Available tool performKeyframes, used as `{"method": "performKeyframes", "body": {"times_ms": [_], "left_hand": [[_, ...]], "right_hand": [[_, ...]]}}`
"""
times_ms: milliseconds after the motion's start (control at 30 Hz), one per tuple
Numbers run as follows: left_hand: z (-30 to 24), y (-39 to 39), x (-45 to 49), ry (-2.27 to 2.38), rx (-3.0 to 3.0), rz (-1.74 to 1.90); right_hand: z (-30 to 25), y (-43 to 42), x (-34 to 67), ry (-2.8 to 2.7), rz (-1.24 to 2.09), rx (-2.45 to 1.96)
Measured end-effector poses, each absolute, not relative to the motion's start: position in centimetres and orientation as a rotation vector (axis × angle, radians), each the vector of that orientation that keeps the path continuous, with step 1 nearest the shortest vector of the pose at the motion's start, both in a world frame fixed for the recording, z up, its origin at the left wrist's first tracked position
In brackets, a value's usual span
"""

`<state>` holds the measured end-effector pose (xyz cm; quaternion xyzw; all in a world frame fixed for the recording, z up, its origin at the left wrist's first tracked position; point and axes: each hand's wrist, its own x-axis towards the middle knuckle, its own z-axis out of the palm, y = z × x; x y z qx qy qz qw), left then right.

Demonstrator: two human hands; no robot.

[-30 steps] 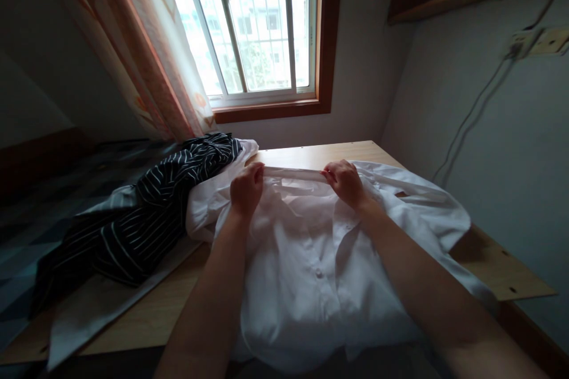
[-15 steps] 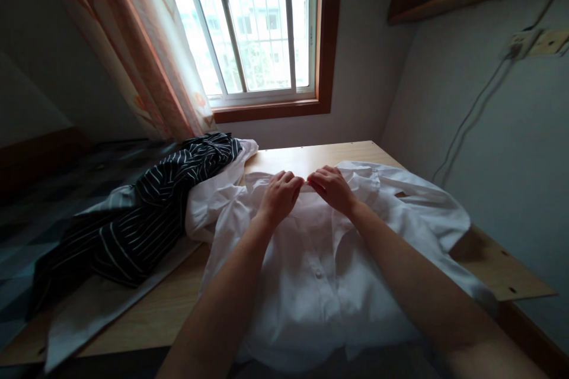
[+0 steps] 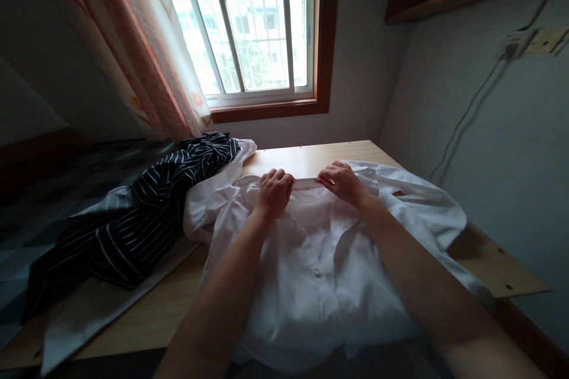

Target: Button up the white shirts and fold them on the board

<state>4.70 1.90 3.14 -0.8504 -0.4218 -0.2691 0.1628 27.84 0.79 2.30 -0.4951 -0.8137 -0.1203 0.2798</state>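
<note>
A white button-up shirt (image 3: 297, 272) lies spread over the wooden board, its collar end toward the window and its buttons facing up. My left hand (image 3: 274, 192) grips the shirt's collar edge, fingers curled over the cloth. A short way to the right, my right hand (image 3: 339, 181) pinches the same edge between thumb and fingers. Between the two hands a strip of the collar runs straight. One sleeve (image 3: 427, 189) stretches out to the right; the other side bunches up at the left.
A black garment with white stripes (image 3: 137, 213) is heaped at the left, partly over white cloth. Beneath lies the light wooden board (image 3: 306, 157). Behind are a window (image 3: 253, 29) and a patterned curtain (image 3: 151, 59). A cable (image 3: 462, 112) hangs down the right wall from a socket.
My hands have moved apart along the collar edge, left hand slightly left and right hand to the right. More of the collar strip shows between them.
</note>
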Motion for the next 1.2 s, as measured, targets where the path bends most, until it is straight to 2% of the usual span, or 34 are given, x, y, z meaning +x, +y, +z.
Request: {"method": "performKeyframes", "body": {"times_ms": [333, 567, 867, 1200], "left_hand": [[3.9, 2.8, 2.2, -1.322, -2.294, -0.893], [3.8, 3.3, 1.7, -1.413, -2.29, -0.881], [3.5, 3.2, 1.8, -1.463, -2.229, -0.863], [3.6, 2.8, 2.4, -1.632, -2.09, -0.688]], "right_hand": [[0.6, 2.0, 30.1, -1.86, -0.148, -1.262], [1.3, 1.7, 31.2, -1.876, 0.002, -1.294], [2.0, 0.6, 30.0, -1.974, -0.275, -1.402], [2.6, 0.1, 29.4, -2.071, -0.236, -1.334]]}}
